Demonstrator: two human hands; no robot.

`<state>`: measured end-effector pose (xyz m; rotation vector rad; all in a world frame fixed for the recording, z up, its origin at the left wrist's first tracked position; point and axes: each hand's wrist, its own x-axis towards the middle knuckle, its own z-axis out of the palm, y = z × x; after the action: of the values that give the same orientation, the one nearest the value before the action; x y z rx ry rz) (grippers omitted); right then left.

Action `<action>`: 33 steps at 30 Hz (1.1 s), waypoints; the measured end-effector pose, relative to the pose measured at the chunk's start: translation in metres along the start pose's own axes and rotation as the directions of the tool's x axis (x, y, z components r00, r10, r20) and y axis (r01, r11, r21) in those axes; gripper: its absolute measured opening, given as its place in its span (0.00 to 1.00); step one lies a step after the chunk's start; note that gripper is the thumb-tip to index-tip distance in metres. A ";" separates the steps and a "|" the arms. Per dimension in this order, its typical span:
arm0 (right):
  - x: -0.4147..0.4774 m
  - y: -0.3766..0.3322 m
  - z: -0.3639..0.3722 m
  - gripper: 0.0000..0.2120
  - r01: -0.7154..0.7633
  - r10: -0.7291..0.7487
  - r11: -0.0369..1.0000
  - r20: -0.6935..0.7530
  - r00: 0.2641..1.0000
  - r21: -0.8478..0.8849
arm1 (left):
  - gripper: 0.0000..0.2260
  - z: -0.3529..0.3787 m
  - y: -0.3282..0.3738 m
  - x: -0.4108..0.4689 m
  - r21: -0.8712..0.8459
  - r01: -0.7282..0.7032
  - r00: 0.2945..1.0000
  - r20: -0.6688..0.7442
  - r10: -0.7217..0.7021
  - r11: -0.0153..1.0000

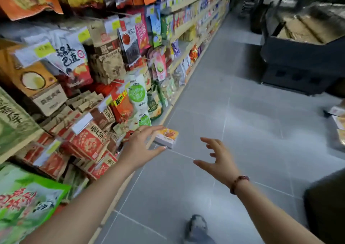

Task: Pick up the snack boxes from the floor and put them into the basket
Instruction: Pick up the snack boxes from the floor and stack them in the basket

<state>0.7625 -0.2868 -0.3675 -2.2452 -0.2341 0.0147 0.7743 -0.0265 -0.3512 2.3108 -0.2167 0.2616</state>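
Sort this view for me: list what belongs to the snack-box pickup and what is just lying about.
Job: snack box on the floor; left hand open over it; right hand, open, beside; boxes at the right edge, probably.
Lying about: snack bags on the shelves; dark display bin; shoe.

Both forearms bare, stretched forward and down, well apart; left hand (143, 146) palm down, fingers straight and close together, thumb splayed wide, nothing gripped; right hand (219, 161) palm turned inward, fingers spread and loosely curled, thumb out toward the left, holding nothing
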 end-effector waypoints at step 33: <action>0.531 0.248 0.136 0.41 -0.418 0.416 0.905 0.393 0.820 -0.084 | 0.27 0.219 -0.315 0.458 0.009 0.377 0.893 0.263 -0.366 0.926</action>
<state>1.3123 -0.2434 -0.6076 -2.2246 0.0485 0.7220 1.3165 -0.0076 -0.6013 2.2842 0.0939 -0.2411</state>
